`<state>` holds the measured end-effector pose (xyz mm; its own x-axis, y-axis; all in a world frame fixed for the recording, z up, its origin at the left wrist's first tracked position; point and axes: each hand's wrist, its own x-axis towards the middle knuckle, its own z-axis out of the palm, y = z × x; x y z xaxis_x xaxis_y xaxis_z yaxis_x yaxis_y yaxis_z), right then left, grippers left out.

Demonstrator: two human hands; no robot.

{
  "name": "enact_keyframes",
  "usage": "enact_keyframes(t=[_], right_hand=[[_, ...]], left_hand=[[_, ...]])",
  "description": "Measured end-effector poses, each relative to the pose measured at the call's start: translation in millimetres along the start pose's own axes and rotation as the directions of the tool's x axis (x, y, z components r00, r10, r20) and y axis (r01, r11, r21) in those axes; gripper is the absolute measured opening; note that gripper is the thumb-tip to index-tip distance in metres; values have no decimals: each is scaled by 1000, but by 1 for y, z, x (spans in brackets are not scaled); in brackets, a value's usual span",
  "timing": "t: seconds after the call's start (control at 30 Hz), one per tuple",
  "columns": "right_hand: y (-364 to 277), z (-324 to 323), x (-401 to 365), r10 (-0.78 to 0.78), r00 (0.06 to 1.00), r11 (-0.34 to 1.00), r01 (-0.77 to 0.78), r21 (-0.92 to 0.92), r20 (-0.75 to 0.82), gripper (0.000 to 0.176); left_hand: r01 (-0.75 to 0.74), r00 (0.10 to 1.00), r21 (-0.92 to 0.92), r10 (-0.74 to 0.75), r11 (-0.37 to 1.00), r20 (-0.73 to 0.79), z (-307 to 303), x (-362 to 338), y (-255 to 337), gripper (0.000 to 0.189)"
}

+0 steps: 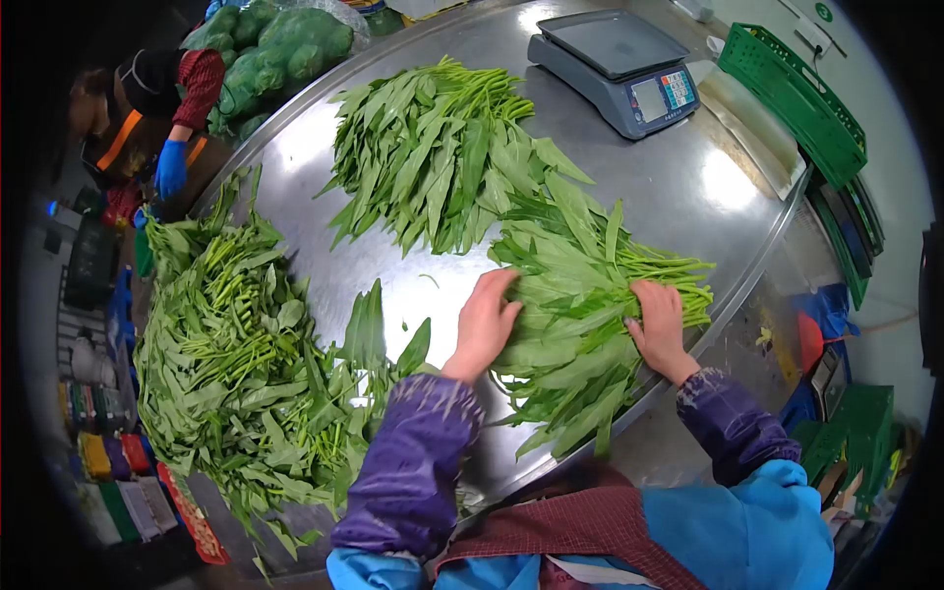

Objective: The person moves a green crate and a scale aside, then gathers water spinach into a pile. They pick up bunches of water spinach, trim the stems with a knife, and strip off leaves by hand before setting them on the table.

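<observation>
On the metal table lies a pile of water spinach (580,295), long green leaves to the left and pale cut stems to the right. My left hand (484,323) touches its leafy left side, thumb and fingers apart, fingertips partly hidden by leaves. At the stem side, my right hand (659,327) has its fingers and thumb curled on the greens, gripping some stems. Another water spinach pile (433,147) lies just behind, its stems towards the upper right. A larger, looser heap of water spinach (226,364) spreads over the table's left side.
A digital scale (619,74) stands on the metal table (728,182) at the back right. Beyond it are green crates (792,103). At the upper left, a co-worker's blue-gloved hand (171,169) hangs near the loose heap, beside net bags of green produce (280,64).
</observation>
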<state>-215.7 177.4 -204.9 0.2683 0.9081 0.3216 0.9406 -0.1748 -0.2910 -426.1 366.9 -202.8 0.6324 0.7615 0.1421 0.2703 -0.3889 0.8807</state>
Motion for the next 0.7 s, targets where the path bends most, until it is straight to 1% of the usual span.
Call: enact_keyframes(t=[0.03,0.07,0.1,0.17,0.2,0.23,0.3,0.37,0.4,0.43,0.47,0.5,0.53,0.57,0.6,0.63,0.67,0.7], right_hand=[[1,5,-2,-23,1000,999,23,-37,4,55],[2,7,-2,-13,1000,999,13,-48,2,57],[3,11,-3,-5,1000,999,5,-44,2,57],[8,16,-2,25,999,997,-22,-72,38,59],[8,16,-2,23,999,997,-21,-68,34,59],[7,17,-1,47,998,995,-42,-87,45,59],[4,21,1,73,996,989,-65,-132,60,60],[8,28,-3,67,996,986,-57,-155,55,61],[12,31,-5,54,997,987,-46,-152,47,61],[13,33,-5,53,997,984,-43,-171,56,61],[14,34,-6,56,996,980,-43,-193,62,61],[19,37,-8,35,998,981,-26,-192,47,60],[23,40,-9,21,999,980,-16,-196,26,59],[25,40,-9,3,1000,979,1,-202,23,57],[27,40,-9,-6,1000,977,10,-214,18,55],[30,40,-8,-40,999,979,42,-199,10,55],[34,39,-8,-29,999,983,35,-180,34,52],[37,36,-4,-11,998,986,21,-167,59,49]], left_hand=[[-122,990,172,133,977,-52,8,5,-2,20],[-230,959,342,272,911,-77,13,10,-4,17],[-232,960,344,271,910,-68,13,12,-7,17],[-286,957,562,265,776,120,12,19,-9,21],[-313,947,570,294,760,127,10,19,-7,17],[-306,949,580,292,755,120,9,19,-7,17],[-310,949,587,277,748,149,7,13,-7,11],[-194,978,548,202,814,46,11,4,-10,14],[-118,980,471,179,874,-86,13,2,-14,15],[-60,963,385,155,921,-219,9,1,-18,18],[192,963,86,-170,978,-209,-4,-1,-12,18],[418,887,-229,-450,879,-107,-18,-4,-7,20],[460,857,-399,-515,793,-35,-30,-14,-11,20],[481,834,-555,-549,678,53,-41,-29,-14,21],[430,870,-534,-493,727,29,-56,-48,-16,21],[405,897,-453,-442,794,27,-81,-71,-8,21],[404,907,-357,-418,842,42,-108,-95,-4,21],[406,901,-461,-430,789,57,-130,-122,-9,22]])
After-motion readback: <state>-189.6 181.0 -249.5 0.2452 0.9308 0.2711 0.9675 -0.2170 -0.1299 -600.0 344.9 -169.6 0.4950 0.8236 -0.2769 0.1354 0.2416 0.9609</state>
